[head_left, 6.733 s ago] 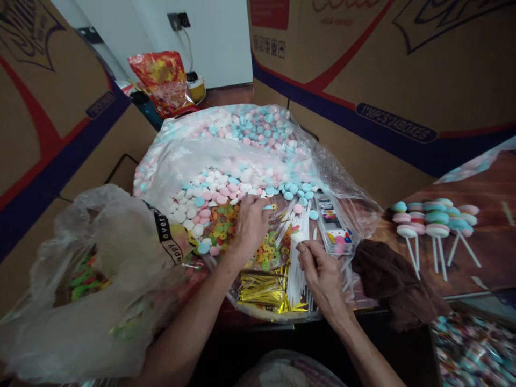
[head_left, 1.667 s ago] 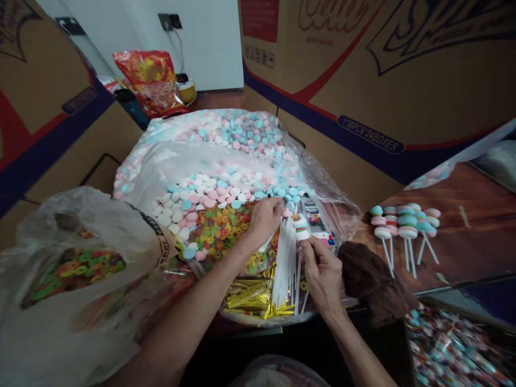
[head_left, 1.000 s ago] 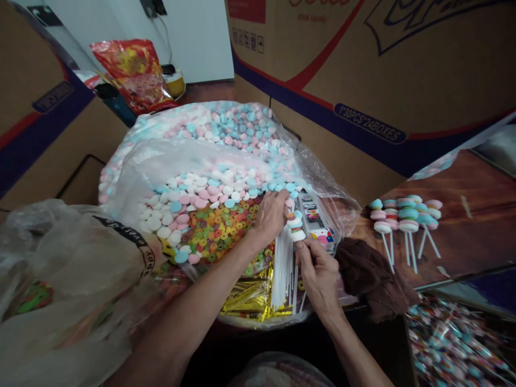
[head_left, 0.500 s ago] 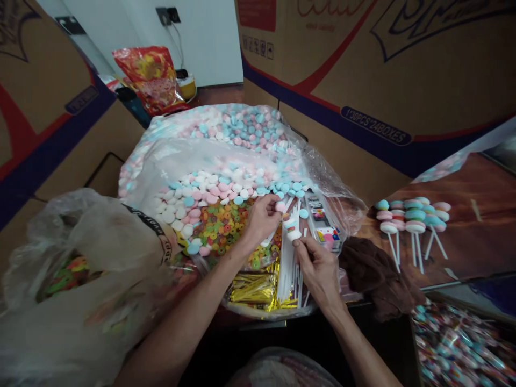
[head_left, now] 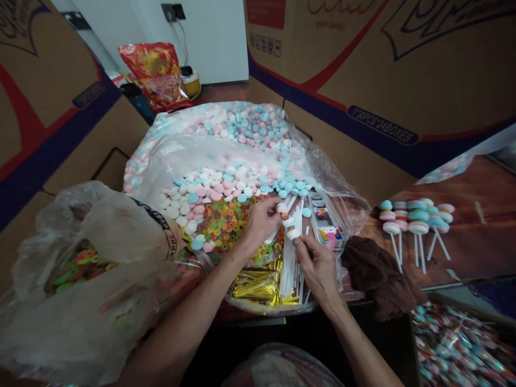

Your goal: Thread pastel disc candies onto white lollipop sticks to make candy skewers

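Note:
My right hand (head_left: 316,266) pinches a white stick (head_left: 296,243) with a short stack of round candies (head_left: 291,226) on its top. My left hand (head_left: 260,220) pinches a pink round candy (head_left: 281,207) against the top of that stack. Both hands hover over a clear bag (head_left: 242,161) heaped with pink, blue and white round candies (head_left: 213,188). Colourful ring gummies (head_left: 220,220) lie just under my left hand. A bundle of loose white sticks (head_left: 292,269) and gold twist ties (head_left: 253,282) lie below my hands.
Finished candy lollipops (head_left: 415,220) lie on the brown table at right, next to a dark brown cloth (head_left: 379,269). A plastic bag of ring gummies (head_left: 84,269) sits at left. Large cardboard boxes (head_left: 382,80) stand around. A small printed box (head_left: 328,223) lies beside the sticks.
My left hand picked a pink candy from the heap and brought it to the top of the stick held in my right hand. The stack on the stick has grown over the frames.

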`<state>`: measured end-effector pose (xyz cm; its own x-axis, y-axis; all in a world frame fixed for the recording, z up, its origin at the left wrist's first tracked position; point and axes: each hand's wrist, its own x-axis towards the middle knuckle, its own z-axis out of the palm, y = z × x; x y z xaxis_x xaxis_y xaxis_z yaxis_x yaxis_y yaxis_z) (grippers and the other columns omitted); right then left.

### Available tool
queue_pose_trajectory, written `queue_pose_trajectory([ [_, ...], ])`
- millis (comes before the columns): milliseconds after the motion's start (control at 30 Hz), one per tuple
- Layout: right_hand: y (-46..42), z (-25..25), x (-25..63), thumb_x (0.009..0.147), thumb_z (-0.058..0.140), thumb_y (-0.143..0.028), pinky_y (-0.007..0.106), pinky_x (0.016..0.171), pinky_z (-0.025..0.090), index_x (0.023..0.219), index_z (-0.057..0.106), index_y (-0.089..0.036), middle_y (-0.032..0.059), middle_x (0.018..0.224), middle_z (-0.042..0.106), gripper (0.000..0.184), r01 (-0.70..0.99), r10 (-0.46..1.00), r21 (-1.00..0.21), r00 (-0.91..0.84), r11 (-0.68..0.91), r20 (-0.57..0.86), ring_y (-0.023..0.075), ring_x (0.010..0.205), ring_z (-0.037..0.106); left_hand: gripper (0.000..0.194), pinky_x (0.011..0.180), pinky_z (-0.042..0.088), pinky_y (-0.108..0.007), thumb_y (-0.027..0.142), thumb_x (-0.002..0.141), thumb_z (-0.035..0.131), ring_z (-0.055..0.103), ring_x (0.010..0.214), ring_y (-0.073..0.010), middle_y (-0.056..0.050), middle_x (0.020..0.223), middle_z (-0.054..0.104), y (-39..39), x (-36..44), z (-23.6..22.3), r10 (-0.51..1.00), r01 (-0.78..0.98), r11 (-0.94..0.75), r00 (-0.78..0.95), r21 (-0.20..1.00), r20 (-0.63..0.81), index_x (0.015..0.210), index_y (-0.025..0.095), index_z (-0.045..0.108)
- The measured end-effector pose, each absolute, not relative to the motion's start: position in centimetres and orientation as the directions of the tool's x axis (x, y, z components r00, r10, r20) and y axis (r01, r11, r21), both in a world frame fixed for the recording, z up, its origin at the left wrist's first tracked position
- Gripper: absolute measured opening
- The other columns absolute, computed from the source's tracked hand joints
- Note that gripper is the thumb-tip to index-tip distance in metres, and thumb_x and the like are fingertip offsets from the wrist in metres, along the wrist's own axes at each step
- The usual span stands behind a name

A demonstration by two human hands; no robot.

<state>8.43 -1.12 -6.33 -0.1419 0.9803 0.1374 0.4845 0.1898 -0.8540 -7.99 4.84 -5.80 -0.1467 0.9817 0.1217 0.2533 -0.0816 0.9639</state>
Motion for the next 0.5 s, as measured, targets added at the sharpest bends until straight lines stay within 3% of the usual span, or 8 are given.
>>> queue_pose_trajectory([
  [233,-0.9,-5.7,8.3,0.092,0.049,-0.036,0.023,0.050,0.027,0.071,0.059,-0.018,-0.0053,0.054,0.041,0.030,0.556,0.985,-0.816,-0.151,0.159,0.089,0.0097,0.049,0.037,0.027,0.065,0.050,-0.022,0.009,0.069,0.065,0.062,0.069,-0.0125,-0.002,0.080,0.069,4.7,-7.9,-6.1,0.969,0.346,-0.069,-0.198,0.936,0.145,0.094,0.016,0.072],
  [500,-0.3,-5.7,8.5,0.091,0.049,-0.038,0.022,0.052,0.029,0.069,0.056,-0.018,-0.0047,0.057,0.042,0.030,0.525,0.978,-0.836,-0.200,0.157,0.058,0.0104,0.053,0.039,0.028,0.065,0.048,-0.022,0.004,0.072,0.062,0.059,0.066,-0.0104,-0.001,0.082,0.065,4.0,-7.8,-5.0,0.964,0.476,-0.049,-0.206,0.878,0.166,0.095,0.016,0.073],
])
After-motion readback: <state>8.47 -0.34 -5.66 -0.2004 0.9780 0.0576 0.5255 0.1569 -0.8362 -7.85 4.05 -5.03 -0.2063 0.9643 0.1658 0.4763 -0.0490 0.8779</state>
